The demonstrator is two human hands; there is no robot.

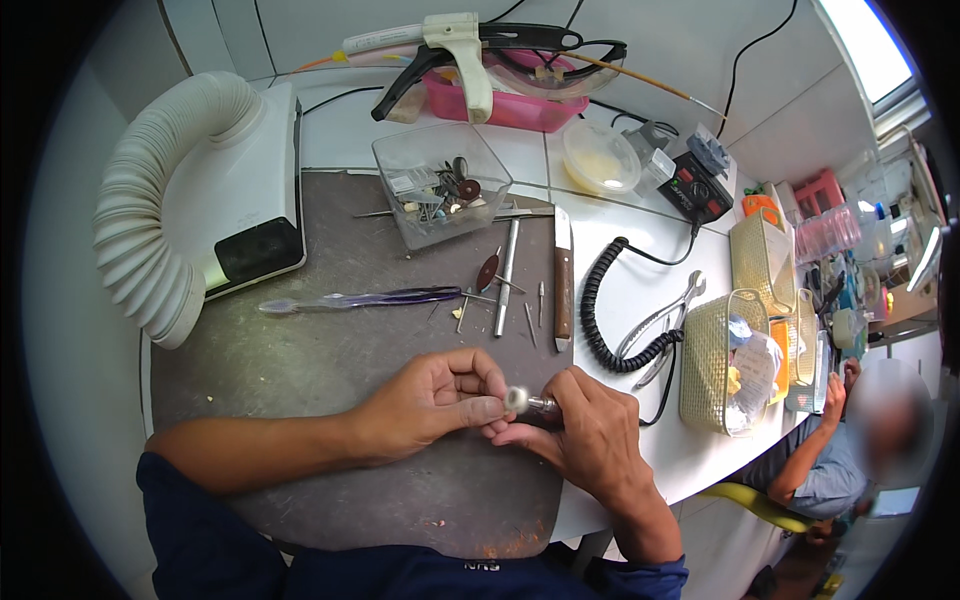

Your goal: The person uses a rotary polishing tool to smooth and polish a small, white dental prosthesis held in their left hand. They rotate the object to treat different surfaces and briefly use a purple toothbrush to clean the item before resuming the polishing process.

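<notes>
Clear box [445,228] of small bits is serving as landmark, sitting on the table [630,240] and partly on the grey mat [330,390]. Nearer the person than the clear box and a bit right, right hand [595,435] is clamping around a metal handpiece [541,405], which is pointing left and carrying a whitish round wheel [516,398], looking blurred. Left hand [440,405], roughly straight nearer from the clear box, is pressing thumb and fingertips together right beside the wheel; cannot tell what is sitting between them, if anything. Purple brush-like stick [400,297] is lying nearer than the clear box, mostly to its left. Right and nearer of the clear box, a silvery rod [507,280] and a brown-handled knife [564,300] are lying lengthwise, a dark red disc [487,272] resting just left of the rod. Further right of the clear box, a black coiled cord [597,310] is running beside metal pliers [660,320]. Left of the clear box, a white ribbed hose [135,220] is curving off a white machine [225,195].
</notes>
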